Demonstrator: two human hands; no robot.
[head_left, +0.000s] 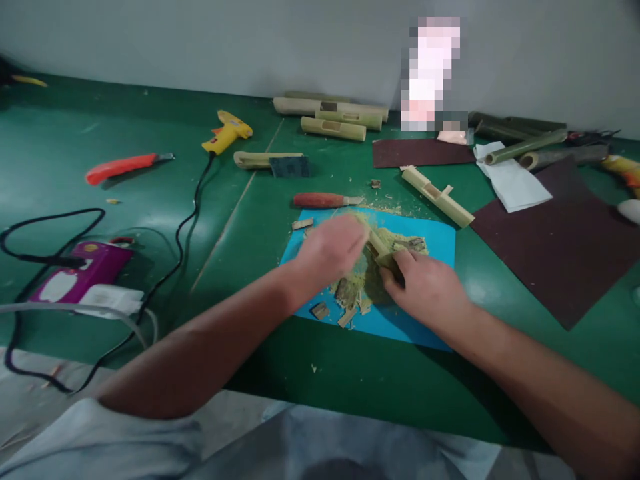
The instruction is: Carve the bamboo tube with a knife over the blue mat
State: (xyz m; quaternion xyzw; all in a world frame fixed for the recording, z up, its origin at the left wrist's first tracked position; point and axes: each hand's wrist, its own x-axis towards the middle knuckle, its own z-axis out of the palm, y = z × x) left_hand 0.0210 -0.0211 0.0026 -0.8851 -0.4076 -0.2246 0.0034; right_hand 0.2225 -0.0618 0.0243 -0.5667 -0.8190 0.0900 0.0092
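A short bamboo piece (381, 248) lies over a blue mat (440, 243) that is strewn with green-yellow shavings and small chips. My right hand (425, 288) grips the near end of that bamboo piece. Blurred by motion, my left hand (333, 250) sits closed against its far end; what it holds is hidden. A pile of dust (360, 283) lies between my hands.
A red-handled knife (325, 199) lies just beyond the mat. Notched bamboo tubes (437, 195) and others (333, 117) lie further back. Dark sandpaper sheets (560, 250) are at the right. At the left are a yellow glue gun (227, 131), an orange cutter (123, 167), black cables and a purple box (83, 270).
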